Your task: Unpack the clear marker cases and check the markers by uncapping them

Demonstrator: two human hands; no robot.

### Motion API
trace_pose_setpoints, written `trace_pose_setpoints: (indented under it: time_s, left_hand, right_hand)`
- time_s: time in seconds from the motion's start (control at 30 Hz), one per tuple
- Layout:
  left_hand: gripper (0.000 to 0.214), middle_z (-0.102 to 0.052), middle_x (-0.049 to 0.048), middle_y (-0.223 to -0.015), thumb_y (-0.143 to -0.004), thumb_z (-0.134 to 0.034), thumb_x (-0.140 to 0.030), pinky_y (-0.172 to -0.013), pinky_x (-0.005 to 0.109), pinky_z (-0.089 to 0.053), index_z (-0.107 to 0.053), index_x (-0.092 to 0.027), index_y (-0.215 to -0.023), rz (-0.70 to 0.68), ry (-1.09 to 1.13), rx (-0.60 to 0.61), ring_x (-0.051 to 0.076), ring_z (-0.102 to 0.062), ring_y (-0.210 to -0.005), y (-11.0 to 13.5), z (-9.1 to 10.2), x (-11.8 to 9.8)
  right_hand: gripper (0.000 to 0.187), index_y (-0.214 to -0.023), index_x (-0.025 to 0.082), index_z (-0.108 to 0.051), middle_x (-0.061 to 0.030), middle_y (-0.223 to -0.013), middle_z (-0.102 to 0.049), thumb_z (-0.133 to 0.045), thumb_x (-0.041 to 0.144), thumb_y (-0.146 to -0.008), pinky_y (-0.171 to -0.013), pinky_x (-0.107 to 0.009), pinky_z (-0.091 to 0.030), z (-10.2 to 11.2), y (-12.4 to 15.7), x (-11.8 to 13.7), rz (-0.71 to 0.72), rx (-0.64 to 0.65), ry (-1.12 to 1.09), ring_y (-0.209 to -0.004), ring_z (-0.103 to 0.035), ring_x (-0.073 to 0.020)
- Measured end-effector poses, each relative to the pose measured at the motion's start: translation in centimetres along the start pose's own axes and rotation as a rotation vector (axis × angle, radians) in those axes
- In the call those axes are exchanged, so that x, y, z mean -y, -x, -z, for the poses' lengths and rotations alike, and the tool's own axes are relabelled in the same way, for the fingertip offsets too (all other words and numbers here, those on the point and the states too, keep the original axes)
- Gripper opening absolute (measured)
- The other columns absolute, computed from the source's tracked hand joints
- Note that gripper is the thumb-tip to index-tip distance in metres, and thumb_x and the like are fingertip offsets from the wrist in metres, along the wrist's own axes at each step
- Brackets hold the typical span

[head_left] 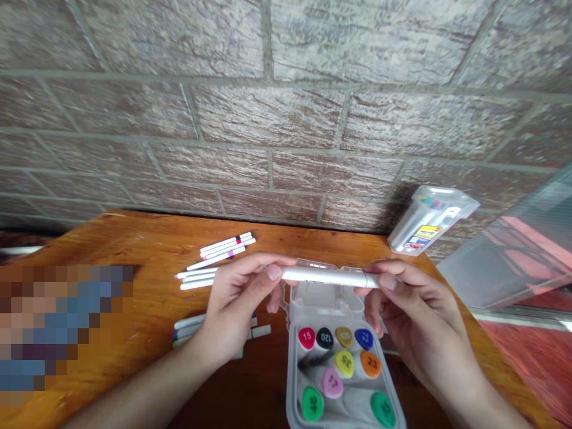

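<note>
A white marker (328, 276) lies level between my two hands, above an open clear plastic case. My left hand (243, 304) pinches its left end between thumb and fingers. The right end is gripped by my right hand (415, 316) in the same way. Below, the case (292, 381) holds several markers upright, their numbered caps showing red, black, ochre, blue, yellow, orange, pink and green. Its hinged lid (319, 298) is tipped back behind it, partly hidden by the marker and my fingers.
Slim white pens (227, 243) lie in a loose group at the back left. More markers (190, 328) rest partly behind my left wrist. A closed clear case (429, 220) with a yellow label stands at the back right. A brick wall (268, 119) rises behind the wooden table (147, 250).
</note>
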State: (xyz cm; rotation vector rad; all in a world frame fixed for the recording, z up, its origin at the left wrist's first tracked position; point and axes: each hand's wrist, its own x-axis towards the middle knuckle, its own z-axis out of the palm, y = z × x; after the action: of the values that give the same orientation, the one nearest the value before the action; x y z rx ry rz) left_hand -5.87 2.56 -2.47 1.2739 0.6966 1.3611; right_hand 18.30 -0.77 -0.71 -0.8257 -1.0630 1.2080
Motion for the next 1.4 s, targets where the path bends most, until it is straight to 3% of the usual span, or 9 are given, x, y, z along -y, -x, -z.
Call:
trace_pose_setpoints:
  time_s: [0.23,0.43,0.73,0.93,1.13,1.4]
  left_hand:
    - [0.021,-0.080,0.0072,-0.081,-0.097,-0.072,-0.033,-0.050,0.024,-0.045,-0.085,-0.019,-0.106,0.007,0.060,-0.019,0.011,-0.057,-0.051,-0.1,-0.3,-0.4]
    - [0.023,-0.081,0.0088,-0.079,-0.095,-0.074,-0.034,-0.049,0.023,-0.046,-0.085,-0.017,-0.104,0.032,0.125,-0.030,0.011,-0.056,-0.050,-0.4,-0.5,-0.5]
    - [0.026,-0.082,0.0091,-0.079,-0.097,-0.069,-0.037,-0.049,0.024,-0.044,-0.082,-0.015,-0.105,0.039,0.143,-0.025,0.011,-0.055,-0.049,-0.6,-0.5,-0.5]
    - [0.028,-0.082,0.0096,-0.080,-0.101,-0.066,-0.037,-0.051,0.023,-0.044,-0.081,-0.014,-0.107,0.027,0.141,-0.015,0.009,-0.054,-0.049,-0.7,-0.4,-0.3]
    - [0.030,-0.082,0.0087,-0.079,-0.102,-0.065,-0.039,-0.048,0.021,-0.045,-0.082,-0.014,-0.107,0.010,0.127,-0.026,0.008,-0.055,-0.048,-0.8,-0.4,0.0]
    - [0.019,-0.082,0.0037,-0.080,-0.099,-0.073,-0.035,-0.048,0.016,-0.044,-0.084,-0.021,-0.106,-0.001,0.036,-0.050,0.004,-0.055,-0.047,-0.8,-0.2,0.4]
  right_hand:
    - [0.014,-0.099,0.024,-0.084,-0.0061,-0.080,-0.081,-0.078,0.035,-0.094,-0.040,-0.023,-0.053,0.1,-0.2,0.1,-0.021,0.004,-0.002,-0.045,-0.064,-0.0134]
    - [0.019,-0.098,0.021,-0.086,-0.0026,-0.049,-0.065,-0.079,0.037,-0.092,-0.038,-0.022,-0.049,-0.5,-0.2,0.6,-0.063,-0.038,-0.028,-0.039,-0.060,-0.0158]
    - [0.024,-0.108,0.022,-0.085,-0.0068,-0.057,-0.073,-0.075,0.040,-0.095,-0.041,-0.025,-0.053,0.5,-0.2,0.5,-0.171,-0.014,-0.026,-0.045,-0.066,-0.0191]
    - [0.021,-0.100,0.019,-0.087,-0.0051,-0.053,-0.070,-0.079,0.036,-0.090,-0.037,-0.022,-0.052,-0.2,-0.4,0.5,-0.103,-0.092,-0.036,-0.039,-0.063,-0.0163]
    - [0.021,-0.105,0.019,-0.087,-0.0051,-0.056,-0.071,-0.080,0.033,-0.090,-0.037,-0.021,-0.053,0.0,-0.4,0.3,-0.093,-0.061,-0.038,-0.041,-0.065,-0.0170]
    - [0.019,-0.105,0.021,-0.086,-0.0070,-0.081,-0.082,-0.080,0.034,-0.092,-0.038,-0.018,-0.053,-0.4,-0.5,0.0,-0.050,-0.052,-0.022,-0.041,-0.065,-0.0117]
